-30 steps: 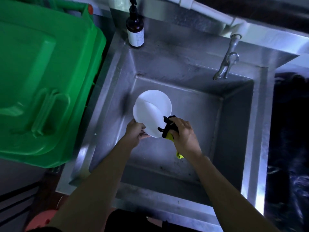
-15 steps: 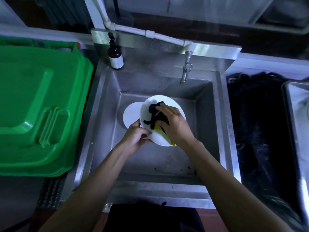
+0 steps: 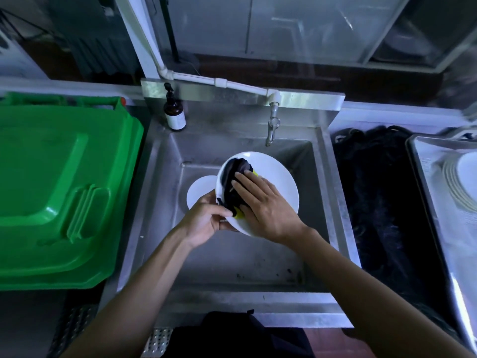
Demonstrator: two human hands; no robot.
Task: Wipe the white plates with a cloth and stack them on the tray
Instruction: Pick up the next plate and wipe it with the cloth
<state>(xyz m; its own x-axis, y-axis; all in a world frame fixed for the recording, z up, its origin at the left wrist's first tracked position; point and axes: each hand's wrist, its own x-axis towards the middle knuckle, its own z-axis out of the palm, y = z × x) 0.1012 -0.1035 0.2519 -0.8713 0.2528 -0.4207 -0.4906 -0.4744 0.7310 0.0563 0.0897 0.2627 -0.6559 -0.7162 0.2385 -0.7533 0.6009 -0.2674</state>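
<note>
While left hand (image 3: 206, 218) grips plate (image 3: 278, 182) and flat right hand (image 3: 263, 205) presses cloth (image 3: 233, 182), one plate (image 3: 200, 192) waits; stack (image 3: 462, 187) fills tray (image 3: 423, 161) at right.

Bin (image 3: 59, 187) left of sink (image 3: 333, 202), tray (image 3: 423, 192) right, bottle (image 3: 175, 113) behind, plate (image 3: 278, 182) over sink
</note>
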